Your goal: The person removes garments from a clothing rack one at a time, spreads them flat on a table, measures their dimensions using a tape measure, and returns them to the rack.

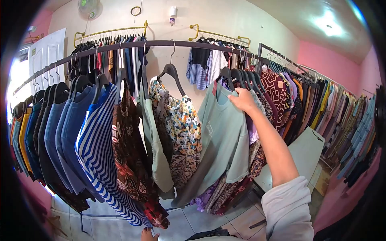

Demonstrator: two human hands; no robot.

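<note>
Sage-green shirt (pixel 225 124) on the front rail (pixel 157 43) | right hand (pixel 243 100): fingers closed on its shoulder; a light pinch avoids stretching | left hand (pixel 149 235): by striped top's (pixel 98 140) hem, grip unclear

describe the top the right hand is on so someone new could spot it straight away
Start at the long dark rail arching across the front of the room. Below its right part, the right hand is at the shoulder of a pale green top. It is plain but for a small pale mark on the chest, unlike the flowered blouse just left of it.
</note>
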